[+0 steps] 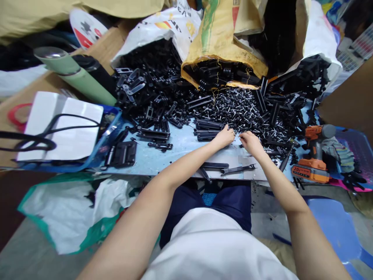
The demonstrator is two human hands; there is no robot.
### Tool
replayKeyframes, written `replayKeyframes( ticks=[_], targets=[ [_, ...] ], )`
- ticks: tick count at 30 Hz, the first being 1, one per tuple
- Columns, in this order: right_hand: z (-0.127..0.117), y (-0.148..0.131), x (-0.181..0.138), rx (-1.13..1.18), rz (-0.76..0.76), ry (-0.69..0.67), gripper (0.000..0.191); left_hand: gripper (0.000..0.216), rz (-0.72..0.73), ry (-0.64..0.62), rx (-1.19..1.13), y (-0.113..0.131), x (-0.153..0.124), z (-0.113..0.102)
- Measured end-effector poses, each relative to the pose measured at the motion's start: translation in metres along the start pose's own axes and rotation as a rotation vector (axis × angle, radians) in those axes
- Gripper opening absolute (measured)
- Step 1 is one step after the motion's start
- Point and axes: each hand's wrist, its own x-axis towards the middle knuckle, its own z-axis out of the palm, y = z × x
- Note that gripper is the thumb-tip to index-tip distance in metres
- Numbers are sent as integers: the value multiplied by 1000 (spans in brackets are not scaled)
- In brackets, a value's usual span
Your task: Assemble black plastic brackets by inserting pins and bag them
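My left hand (225, 137) is at the near edge of a heap of black-headed screws (233, 105), with its fingers drawn together. Just right of it, my right hand (250, 141) has its thumb and fingers pinched, the tips close to the left fingertips. Tiny silver shanks show around both sets of fingertips, but what either hand holds is too small to make out. Beside my left hand lies a stack of long black plastic arms (207, 130). Nearer to me lie a black flat bar (215, 165) and a black forked piece (239, 169).
Open sacks (215, 46) spill black parts along the back. An orange cordless drill (313, 155) stands at the right, near a blue stool (335, 225). On the left are a blue tray (112, 120), a green flask (84, 81) and more black parts (153, 134).
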Motion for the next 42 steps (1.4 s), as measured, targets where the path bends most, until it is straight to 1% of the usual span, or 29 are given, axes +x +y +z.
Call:
replayKeyframes(
  ticks=[1, 3, 4, 6, 9, 11, 13, 16, 18, 20, 23, 25, 26, 27, 28, 29, 30, 31, 32, 34, 36, 38, 42],
  targets=[
    [-2, 1, -9, 93, -37, 26, 23, 24, -8, -9, -23, 1, 1, -2],
    [-2, -1, -28, 271, -107, 24, 18, 25, -37, 3, -72, 1, 0, -6],
    [0, -4, -37, 346, -122, -3, 16, 25, -72, 26, -98, 1, -2, -8],
    [6, -12, -50, 445, -118, -86, 13, 27, -204, 93, -148, -2, -9, -12],
    [10, -25, -59, 432, -108, -192, 9, 27, -439, 175, -208, -9, -21, -17],
    [8, -35, -59, 325, -128, -219, 11, 26, -517, 196, -230, -14, -26, -20],
    [4, -46, -59, 175, -161, -241, 12, 25, -518, 152, -254, -14, -26, -22],
    [1, -63, -60, -31, -220, -320, 19, 27, -412, 12, -303, -5, -14, -24],
    [3, -70, -61, -103, -236, -378, 22, 28, -362, -46, -334, 5, 0, -22],
    [9, -71, -62, -112, -218, -390, 20, 26, -366, -64, -358, 15, 17, -20],
    [22, -59, -69, -33, -193, -300, 14, 21, -382, -60, -390, 20, 35, -18],
    [32, -48, -77, 65, -221, -201, 17, 18, -385, -46, -402, 17, 34, -20],
    [37, -43, -81, 121, -245, -152, 19, 17, -391, -22, -407, 15, 26, -22],
    [42, -38, -85, 176, -267, -105, 21, 16, -410, 35, -422, 12, 14, -23],
    [47, -34, -89, 226, -280, -60, 23, 15, -441, 124, -452, 10, -3, -23],
    [52, -30, -92, 268, -283, -19, 24, 16, -488, 244, -501, 8, -24, -23],
    [57, -28, -95, 302, -279, 16, 25, 17, -557, 408, -578, 8, -47, -23],
    [60, -26, -96, 328, -270, 46, 25, 19, -621, 526, -662, 10, -72, -22],
    [63, -24, -97, 346, -258, 67, 24, 20, -702, 599, -749, 13, -97, -20],
    [67, -22, -95, 364, -237, 78, 24, 24, -835, 658, -893, 24, -139, -16],
    [69, -20, -92, 369, -224, 61, 24, 25, -900, 680, -903, 38, -167, -12],
    [68, -18, -89, 367, -224, 38, 24, 24, -901, 704, -808, 50, -179, -8],
    [65, -20, -87, 346, -244, 11, 27, 21, -816, 728, -582, 62, -180, -1]
  ],
)
